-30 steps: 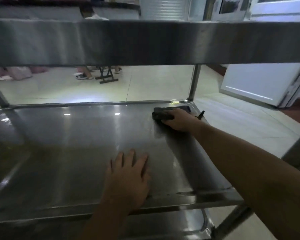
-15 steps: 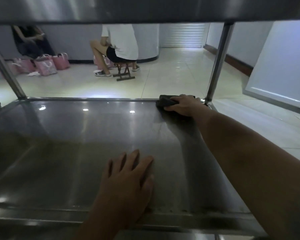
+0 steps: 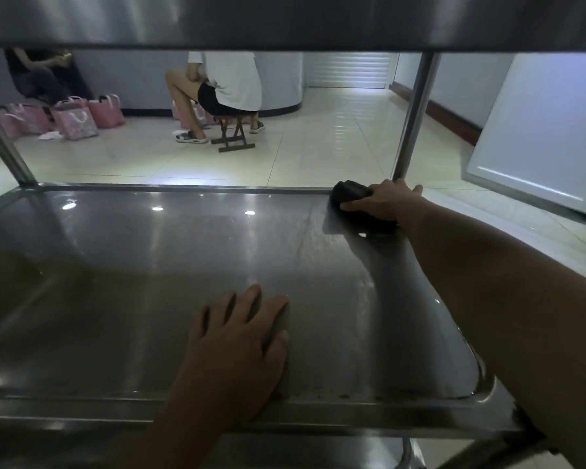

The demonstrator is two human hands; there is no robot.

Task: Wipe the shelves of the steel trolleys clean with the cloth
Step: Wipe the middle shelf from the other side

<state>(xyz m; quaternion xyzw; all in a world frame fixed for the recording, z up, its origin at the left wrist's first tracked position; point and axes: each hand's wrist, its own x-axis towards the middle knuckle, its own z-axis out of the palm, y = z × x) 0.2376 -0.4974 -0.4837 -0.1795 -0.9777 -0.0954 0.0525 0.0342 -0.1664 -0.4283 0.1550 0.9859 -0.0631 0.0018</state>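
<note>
Both hands are on the steel shelf (image 3: 149, 265). Low in the centre, the left hand (image 3: 237, 350) lies flat with fingers spread, holding nothing. At centre right, the right hand (image 3: 386, 199) grips a dark cloth (image 3: 347, 192) against the far corner, beside the upright post (image 3: 415, 116).

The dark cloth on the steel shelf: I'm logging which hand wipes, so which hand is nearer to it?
Right. The right hand presses on the dark cloth at the far right corner; the left hand rests flat near the front edge, apart from it.
</note>
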